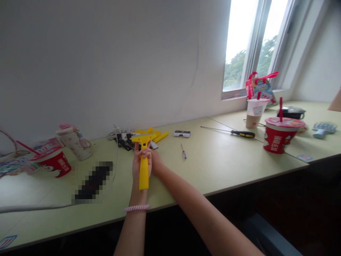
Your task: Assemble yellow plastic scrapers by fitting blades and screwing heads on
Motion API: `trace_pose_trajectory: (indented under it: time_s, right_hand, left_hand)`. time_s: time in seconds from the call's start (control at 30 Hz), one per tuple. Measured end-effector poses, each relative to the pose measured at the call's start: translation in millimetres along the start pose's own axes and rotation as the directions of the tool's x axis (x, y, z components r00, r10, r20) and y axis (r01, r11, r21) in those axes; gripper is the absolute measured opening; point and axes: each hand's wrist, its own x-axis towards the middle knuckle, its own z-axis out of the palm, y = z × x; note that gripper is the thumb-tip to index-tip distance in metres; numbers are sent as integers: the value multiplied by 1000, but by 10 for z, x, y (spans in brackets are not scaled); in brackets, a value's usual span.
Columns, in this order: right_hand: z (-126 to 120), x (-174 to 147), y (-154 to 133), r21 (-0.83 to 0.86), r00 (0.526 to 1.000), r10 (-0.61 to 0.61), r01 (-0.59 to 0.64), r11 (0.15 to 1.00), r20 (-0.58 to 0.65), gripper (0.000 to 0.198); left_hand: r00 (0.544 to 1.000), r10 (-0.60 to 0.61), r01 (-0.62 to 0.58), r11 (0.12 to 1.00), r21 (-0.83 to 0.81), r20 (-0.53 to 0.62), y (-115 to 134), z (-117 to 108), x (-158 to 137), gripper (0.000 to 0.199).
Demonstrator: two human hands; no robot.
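Note:
My left hand (136,161) is closed around a yellow scraper (144,172), its wide head pointing away and its long handle lying back over my wrist. A pink coil band circles that wrist. Close beside it, my right hand (156,160) reaches in from the right; its fingers are hidden behind the left hand and the scraper, so what they touch does not show. Just beyond both hands lies a pile of more yellow scrapers (161,136) mixed with black-and-white packets (123,141). A small screwdriver (183,153) rests on the table to the right.
On the table (213,167) are a small black-and-white box (182,134), a long screwdriver (242,134), a red cup (281,137) and a paler cup (254,113). Leftward are a tilted red cup (54,163), a bottle (73,140) and a pixelated dark object (93,183).

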Motion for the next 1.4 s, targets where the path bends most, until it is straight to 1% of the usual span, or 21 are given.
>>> trace_pose_trajectory:
  time_s: [0.03, 0.1, 0.2, 0.23, 0.33, 0.37, 0.43, 0.47, 0.6, 0.7, 0.77, 0.87, 1.0, 1.07, 1.1, 1.17, 1.2, 1.23, 1.27, 1.3, 1.4]
  right_hand:
    - [-13, -10, 1, -67, 999, 37, -38, 997, -13, 32]
    - [-56, -53, 24, -185, 998, 64, -68, 980, -27, 31]
    - [-170, -173, 129, -247, 1000, -9, 7, 969, -4, 31]
    - [-220, -226, 179, -269, 999, -50, 53, 962, 19, 30]
    - [-376, -409, 327, -360, 982, -159, 184, 914, 97, 24]
    - [-426, -473, 368, -381, 977, -179, 208, 901, 112, 23]
    - [-513, -592, 436, -393, 976, -188, 217, 893, 112, 21]
    - [-551, -643, 463, -386, 980, -171, 196, 901, 99, 21]
    - [-644, -772, 555, -282, 998, -67, 70, 957, 20, 18]
    - [-659, -798, 603, -160, 1000, 0, -1, 987, -6, 18]
    - [-658, -804, 611, -126, 999, 32, -35, 991, -22, 18]
    - [-656, -820, 583, -135, 998, 24, -31, 990, -51, 16]
    - [-672, -829, 570, -122, 997, 1, -11, 992, -82, 15]
    - [-704, -806, 612, -50, 986, 20, -29, 998, -163, 15]
    - [-727, -789, 645, 11, 973, 42, -41, 999, -226, 15]
    - [-786, -753, 723, 156, 924, 115, -61, 986, -364, 15]
    - [-817, -737, 762, 225, 897, 159, -69, 972, -413, 15]
    - [-846, -725, 797, 286, 877, 202, -77, 955, -436, 16]
    - [-871, -718, 827, 336, 868, 237, -88, 938, -435, 16]
    - [-889, -716, 850, 370, 869, 263, -101, 924, -418, 17]
    - [-910, -726, 882, 410, 890, 285, -126, 904, -355, 17]
  left_hand:
    - [1000, -5, 5, 1000, -16, 1, -1, -2, 3, 45]
    - [1000, -27, 27, 999, -42, -5, -7, 4, 14, 45]
    - [995, -91, 89, 995, -45, -34, -40, 12, 57, 43]
    - [993, -114, 112, 993, -46, -43, -57, 11, 81, 42]
    - [984, -164, 161, 986, -43, -63, -131, -2, 178, 42]
    - [982, -171, 170, 985, -28, -73, -162, -9, 215, 42]
    - [978, -185, 188, 982, 16, -98, -226, -29, 285, 43]
    - [974, -195, 200, 979, 36, -113, -257, -41, 314, 43]
    - [956, -248, 261, 963, 71, -157, -325, -93, 363, 46]
    - [950, -269, 284, 956, 79, -158, -308, -120, 338, 45]
    - [946, -287, 300, 952, 66, -152, -288, -131, 316, 45]
    - [935, -321, 332, 941, 60, -152, -281, -144, 300, 45]
    - [932, -329, 349, 928, 133, -150, -297, -167, 302, 44]
    - [932, -332, 354, 923, 154, -148, -301, -172, 293, 44]
    - [927, -346, 367, 916, 162, -142, -302, -170, 284, 45]
    - [908, -403, 418, 890, 182, -117, -303, -156, 258, 48]
    - [893, -439, 450, 872, 193, -99, -304, -146, 242, 50]
    - [876, -475, 481, 853, 203, -81, -305, -134, 227, 53]
    - [861, -505, 506, 836, 210, -65, -306, -122, 212, 55]
    - [850, -525, 522, 825, 215, -52, -307, -112, 199, 57]
    - [840, -541, 533, 814, 230, -33, -309, -91, 173, 61]
